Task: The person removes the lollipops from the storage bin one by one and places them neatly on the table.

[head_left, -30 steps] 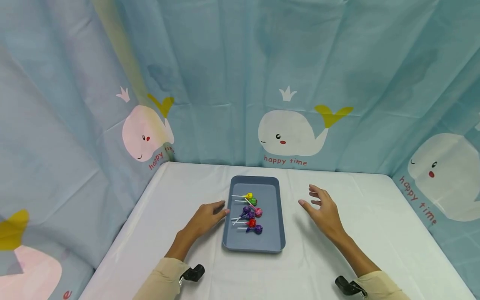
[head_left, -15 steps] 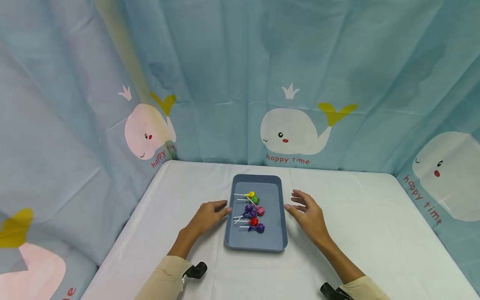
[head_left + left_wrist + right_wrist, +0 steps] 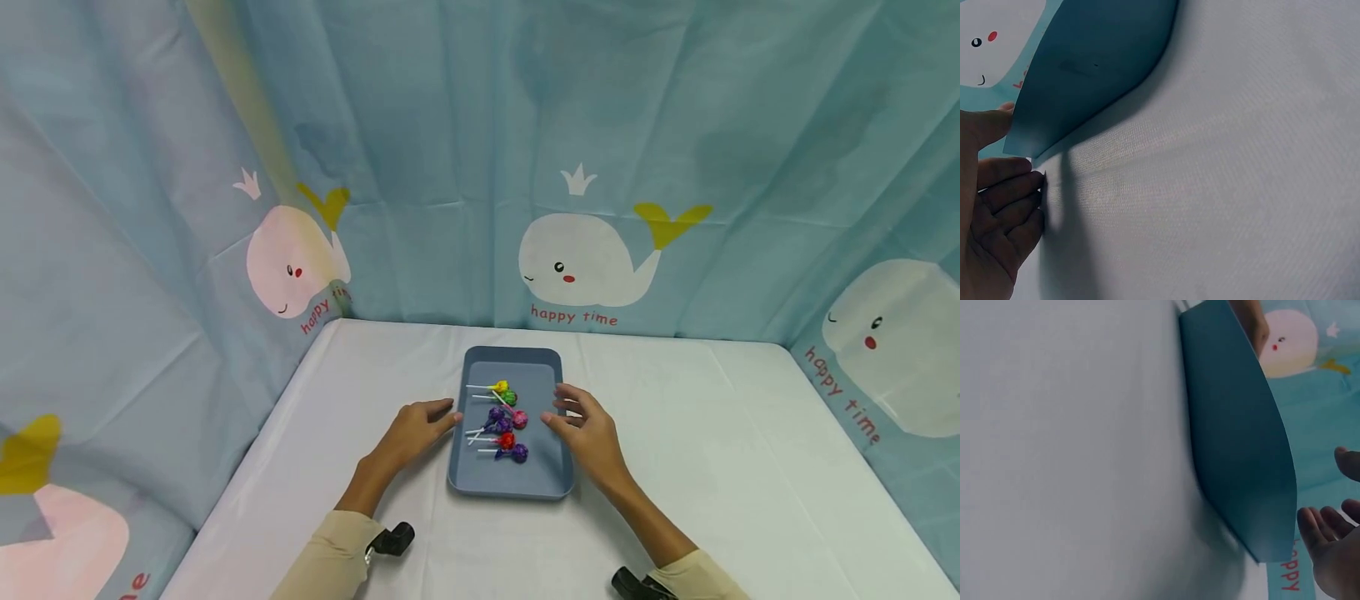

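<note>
- Lying between the left hand (image 3: pixel 412 432) and the right hand (image 3: pixel 588 433), the gray tray (image 3: pixel 540 477) carries a small row of lollipops (image 3: pixel 507 440), sticks toward the left hand, heads toward the right one.
- Closest to the right thumb is the pink lollipop (image 3: pixel 520 419); its stick lies against the green lollipop (image 3: pixel 510 398), so lifting one could, I think, drag the other.
- Just beside it, toward the left hand, two purple lollipops (image 3: pixel 502 425) lie close together, their sticks seeming to cross; a hasty pinch there may catch both, or roll one away.
- The right hand hangs over its side of the tray, thumb and fingers apart and softly bent; it holds nothing, and I see no contact with any candy.
- The left hand waits at the opposite long wall, fingers relaxed, thumb at the rim; whether it really touches, I cannot tell.
- If it does not steady the tray, a bump from the right hand might slide it over the white cloth (image 3: pixel 712 450) under both hands.
</note>
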{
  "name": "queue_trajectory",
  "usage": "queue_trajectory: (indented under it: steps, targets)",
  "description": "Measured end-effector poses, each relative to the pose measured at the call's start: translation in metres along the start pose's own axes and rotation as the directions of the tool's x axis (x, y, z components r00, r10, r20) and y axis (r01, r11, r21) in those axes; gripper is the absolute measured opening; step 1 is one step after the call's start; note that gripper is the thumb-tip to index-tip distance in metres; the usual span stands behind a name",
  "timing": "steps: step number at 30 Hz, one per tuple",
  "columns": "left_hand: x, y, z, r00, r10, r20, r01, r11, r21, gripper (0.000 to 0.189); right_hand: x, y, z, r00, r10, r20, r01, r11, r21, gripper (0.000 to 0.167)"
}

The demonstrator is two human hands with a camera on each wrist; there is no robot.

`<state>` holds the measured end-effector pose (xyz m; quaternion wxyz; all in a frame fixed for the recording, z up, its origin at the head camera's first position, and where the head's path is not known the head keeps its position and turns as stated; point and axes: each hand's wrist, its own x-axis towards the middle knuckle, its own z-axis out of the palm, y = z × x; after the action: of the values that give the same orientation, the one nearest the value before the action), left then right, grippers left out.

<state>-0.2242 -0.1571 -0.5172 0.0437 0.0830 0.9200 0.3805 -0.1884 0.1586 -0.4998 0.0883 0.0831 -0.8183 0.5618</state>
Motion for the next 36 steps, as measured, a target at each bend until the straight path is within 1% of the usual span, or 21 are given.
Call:
queue_trajectory:
  steps: [7,12,17,23,27,36]
  targets:
    - [0.0,0.001,0.0,1.0,-0.008,0.007,0.008,1.0,-0.024,0.063,0.003,-0.004,0.016,1.0,0.028,-0.004,-0.028,1.0,-0.005,0.055]
    - [-0.001,0.001,-0.001,1.0,-0.006,0.004,0.006,1.0,-0.026,0.063,0.008,-0.006,0.026,1.0,0.029,-0.001,-0.029,1.0,-0.008,0.051]
    - [-0.001,0.0,0.0,1.0,-0.009,0.005,0.009,1.0,-0.022,0.063,0.012,-0.007,0.035,0.999,0.034,0.009,-0.034,0.999,0.001,0.05]
    - [-0.001,0.0,0.001,1.0,-0.016,0.005,0.017,1.0,-0.019,0.064,0.016,-0.007,0.043,0.997,0.075,0.009,-0.075,0.997,0.005,0.051]
    - [-0.001,-0.001,0.002,1.0,-0.012,0.0,0.012,1.0,-0.019,0.063,0.02,-0.007,0.048,0.995,0.103,0.002,-0.103,0.994,-0.021,0.051]
    - [-0.002,-0.002,0.003,1.0,-0.015,0.0,0.015,0.999,-0.032,0.064,0.026,-0.003,0.057,0.991,0.135,-0.009,-0.135,0.986,-0.099,0.045]
